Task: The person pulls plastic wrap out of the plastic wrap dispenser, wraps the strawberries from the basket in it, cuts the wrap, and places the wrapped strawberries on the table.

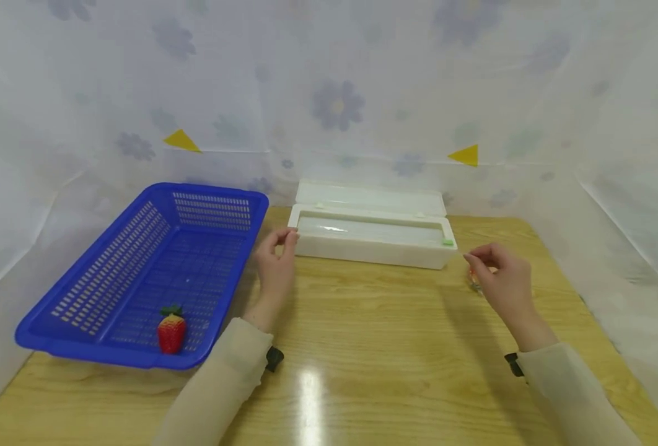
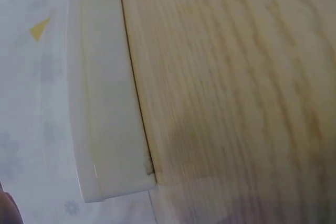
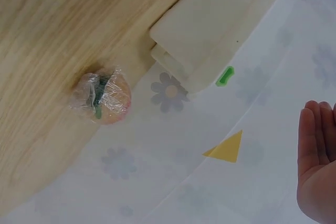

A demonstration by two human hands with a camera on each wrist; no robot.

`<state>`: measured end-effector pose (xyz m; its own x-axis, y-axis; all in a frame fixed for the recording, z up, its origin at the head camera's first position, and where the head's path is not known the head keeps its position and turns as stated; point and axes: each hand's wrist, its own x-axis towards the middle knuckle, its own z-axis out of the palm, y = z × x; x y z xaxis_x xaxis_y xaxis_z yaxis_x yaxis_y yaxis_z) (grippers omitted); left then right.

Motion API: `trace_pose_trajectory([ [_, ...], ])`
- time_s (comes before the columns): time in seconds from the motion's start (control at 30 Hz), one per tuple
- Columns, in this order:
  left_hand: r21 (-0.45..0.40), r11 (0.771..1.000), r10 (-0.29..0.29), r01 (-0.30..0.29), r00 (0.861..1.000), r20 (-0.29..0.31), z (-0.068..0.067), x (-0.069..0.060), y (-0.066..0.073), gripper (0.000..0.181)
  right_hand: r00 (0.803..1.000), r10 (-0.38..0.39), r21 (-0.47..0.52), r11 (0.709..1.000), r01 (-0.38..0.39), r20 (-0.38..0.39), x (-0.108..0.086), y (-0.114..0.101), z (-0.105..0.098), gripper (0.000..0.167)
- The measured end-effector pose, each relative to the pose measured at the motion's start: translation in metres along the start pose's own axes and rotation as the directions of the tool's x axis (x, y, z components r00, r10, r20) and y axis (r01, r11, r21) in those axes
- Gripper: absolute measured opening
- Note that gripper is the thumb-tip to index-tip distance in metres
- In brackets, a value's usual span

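Observation:
A long white cling film box stands at the back of the table, its lid raised. Clear film glints inside, and a green slider sits at its right end. At the left front corner is my left hand, thumb and forefinger tips together; whether film lies between them cannot be made out. My right hand is off the box's right end, fingers bent towards the thumb, nothing visible in it. Beyond it, a round orange-pink fruit with green leaves, wrapped in clear film, rests on the table, partly hidden in the head view.
On the left stands a blue plastic basket with slotted walls. A red toy strawberry lies in its near right corner. Behind the table hangs a flowered white curtain with two yellow triangles.

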<state>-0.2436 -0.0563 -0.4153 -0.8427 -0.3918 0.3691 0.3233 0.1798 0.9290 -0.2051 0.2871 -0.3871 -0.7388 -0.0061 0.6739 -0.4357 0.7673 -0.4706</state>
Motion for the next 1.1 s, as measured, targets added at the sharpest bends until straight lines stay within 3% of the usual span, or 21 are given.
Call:
trace_pose_trajectory([
  [0.53, -0.016, 0.983, 0.184, -0.184, 0.983, -0.012, -0.014, -0.014, 0.007, 0.013, 0.988, -0.135, 0.01, 0.991, 0.136, -0.079, -0.01, -0.011, -0.013, 0.015],
  [0.67, -0.016, 0.962, 0.272, -0.273, 0.962, -0.022, -0.018, -0.017, 0.005, 0.009, 0.986, -0.153, 0.013, 0.988, 0.154, -0.064, -0.012, -0.012, -0.017, 0.018],
  [0.9, -0.035, 0.913, 0.406, -0.406, 0.914, -0.03, -0.022, -0.022, 0.005, 0.004, 0.977, -0.205, -0.02, 0.979, 0.204, -0.066, -0.023, -0.015, -0.024, 0.016],
  [1.03, -0.027, 0.886, 0.462, -0.463, 0.887, -0.008, -0.025, -0.024, 0.002, 0.005, 0.966, -0.247, -0.005, 0.969, 0.247, -0.076, -0.029, -0.011, -0.025, 0.004],
  [1.1, -0.017, 0.875, 0.484, -0.484, 0.875, 0.009, -0.026, -0.023, -0.001, 0.006, 0.958, -0.274, -0.004, 0.961, 0.275, -0.081, -0.032, -0.006, -0.024, 0.021],
])
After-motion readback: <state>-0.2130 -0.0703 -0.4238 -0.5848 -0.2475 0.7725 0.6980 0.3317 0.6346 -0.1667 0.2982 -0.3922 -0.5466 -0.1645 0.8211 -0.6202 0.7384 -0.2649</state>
